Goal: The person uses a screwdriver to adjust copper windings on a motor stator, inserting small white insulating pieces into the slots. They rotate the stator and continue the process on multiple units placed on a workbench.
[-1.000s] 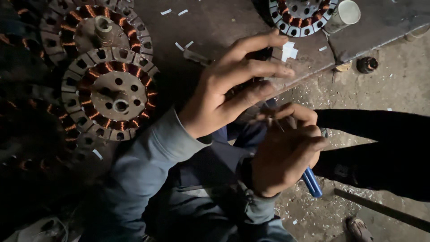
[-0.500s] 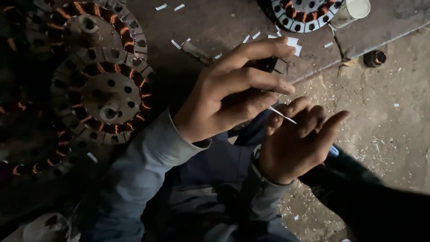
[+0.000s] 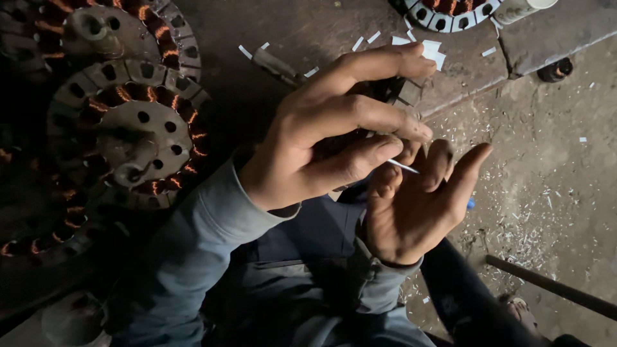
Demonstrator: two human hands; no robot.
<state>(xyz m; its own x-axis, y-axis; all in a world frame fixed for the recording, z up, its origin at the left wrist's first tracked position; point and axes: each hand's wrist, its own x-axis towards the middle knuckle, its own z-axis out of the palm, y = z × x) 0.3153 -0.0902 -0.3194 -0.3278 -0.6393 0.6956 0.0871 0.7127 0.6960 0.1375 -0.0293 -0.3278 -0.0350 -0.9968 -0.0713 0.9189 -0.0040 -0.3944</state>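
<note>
My left hand [image 3: 321,138] is uppermost, its fingers curled over a small dark slotted metal part [image 3: 400,91] that is mostly hidden beneath them. My right hand [image 3: 414,209] sits just below it, palm up and fingers spread. A thin white strip [image 3: 405,167] sticks out between my left thumb and the fingers of my right hand. Something blue [image 3: 471,203] peeks out from behind my right hand. Both sleeves are grey-blue.
Round motor stators with copper windings [image 3: 125,132] lie stacked at the left, and another one [image 3: 450,16] sits at the top edge beside a white cylinder [image 3: 517,8]. White paper scraps [image 3: 434,53] litter the stone slab. A small black cap [image 3: 556,69] and a dark rod [image 3: 546,286] lie on the dusty floor.
My right hand has opened from a fist around a blue-handled tool to a spread palm. Both hands have come closer to the camera, and a white strip now shows between them.
</note>
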